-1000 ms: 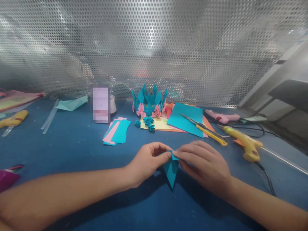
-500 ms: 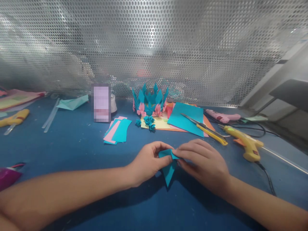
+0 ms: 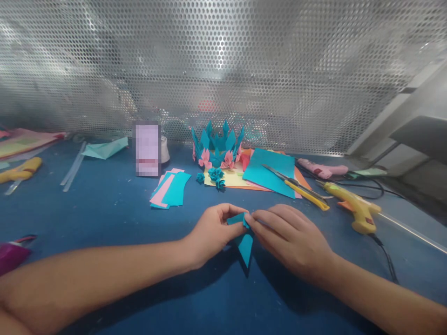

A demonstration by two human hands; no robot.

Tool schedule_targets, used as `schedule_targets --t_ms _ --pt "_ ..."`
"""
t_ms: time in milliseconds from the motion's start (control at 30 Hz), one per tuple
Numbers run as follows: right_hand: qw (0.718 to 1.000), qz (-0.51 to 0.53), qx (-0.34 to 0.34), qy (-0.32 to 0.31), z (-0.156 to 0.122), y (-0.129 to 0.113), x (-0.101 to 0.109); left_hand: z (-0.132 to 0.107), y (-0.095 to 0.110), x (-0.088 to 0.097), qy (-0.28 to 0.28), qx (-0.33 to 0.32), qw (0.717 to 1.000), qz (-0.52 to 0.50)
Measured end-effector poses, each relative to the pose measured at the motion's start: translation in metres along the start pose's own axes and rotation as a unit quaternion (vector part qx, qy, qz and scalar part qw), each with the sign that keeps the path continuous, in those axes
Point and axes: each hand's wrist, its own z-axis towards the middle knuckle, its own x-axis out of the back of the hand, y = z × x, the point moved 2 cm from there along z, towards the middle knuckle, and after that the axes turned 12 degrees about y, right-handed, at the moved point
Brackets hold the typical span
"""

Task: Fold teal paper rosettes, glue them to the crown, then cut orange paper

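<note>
Between my hands, above the blue table (image 3: pixel 146 274), is a piece of folded blue paper (image 3: pixel 245 249) with one pointed end hanging down. My left hand (image 3: pixel 214 232) pinches its left side, thumb across the front and fingers behind. The fingertips of my right hand (image 3: pixel 293 237) press together on its upper right corner, which is bent over; they hide part of the fold. Beyond my hands stand a blue paper crown with pink bows (image 3: pixel 217 149) and several small blue paper flowers (image 3: pixel 216 175). Cut blue and pink paper strips (image 3: pixel 178 188) lie to the left of these.
On the right lie blue paper sheets (image 3: pixel 268 170), scissors (image 3: pixel 282 176), a yellow cutter (image 3: pixel 310 196), a yellow glue gun (image 3: pixel 361 207) and a pink glue gun (image 3: pixel 323 169). Leftward are glue sticks (image 3: pixel 73 167) and another yellow glue gun (image 3: pixel 24 171). A perforated metal panel (image 3: pixel 220 56) closes the back.
My right fingertips have moved slightly left and now cover the small flap that stuck out at the paper's upper right. The paper's lower point has swung a little to the right.
</note>
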Motion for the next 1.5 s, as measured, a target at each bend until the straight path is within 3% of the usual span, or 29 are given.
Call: schedule_targets --t_ms 633,800,1200,1500 --pt "1.000 -0.012 0.008 -0.022 0.000 -0.004 0.000 0.002 0.001 0.000 0.017 -0.013 1.000 -0.007" --pt "0.999 0.001 -0.041 -0.015 0.002 -0.001 -0.002 0.003 0.000 0.001 0.019 -0.005 1.000 -0.018" --pt "0.972 0.149 -0.182 0.018 -0.004 0.008 -0.007 0.000 0.005 -0.002 -0.006 0.010 0.998 -0.057" --pt "0.988 0.097 -0.121 0.024 -0.003 0.007 -0.004 -0.001 0.004 -0.002 -0.014 0.008 0.998 -0.065"
